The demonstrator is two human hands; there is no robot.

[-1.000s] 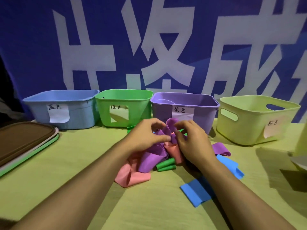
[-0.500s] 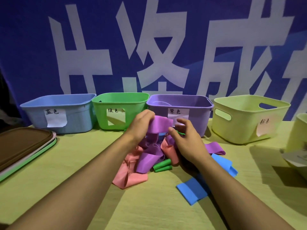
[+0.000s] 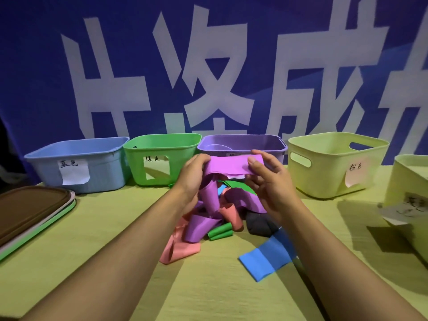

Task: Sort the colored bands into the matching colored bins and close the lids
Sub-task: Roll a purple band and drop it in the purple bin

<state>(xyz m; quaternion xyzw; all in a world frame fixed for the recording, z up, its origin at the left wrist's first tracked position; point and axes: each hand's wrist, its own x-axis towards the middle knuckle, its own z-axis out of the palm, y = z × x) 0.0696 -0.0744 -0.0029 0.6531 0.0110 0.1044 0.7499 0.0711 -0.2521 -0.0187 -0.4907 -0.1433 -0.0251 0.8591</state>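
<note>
A: What is found nearest on the table (image 3: 115, 286)?

B: A blue band (image 3: 266, 258) is laid flat, with a pink band (image 3: 179, 250) beside it; behind them a tangled pile (image 3: 220, 212) of bands is heaped.

A: And what is held?

B: A purple band (image 3: 229, 165) is pinched at its ends, the left hand (image 3: 193, 179) curled round one end, the right hand (image 3: 271, 184) nipping the other between thumb and fingers. It is lifted above the pile, with its tail trailing into it.

A: Which step is in hand?

B: Apparently the purple band is being freed. It must next be drawn clear and dropped into the purple bin (image 3: 243, 144) just behind. The lids (image 3: 32, 212) are stacked far left, not yet fitted.
</note>
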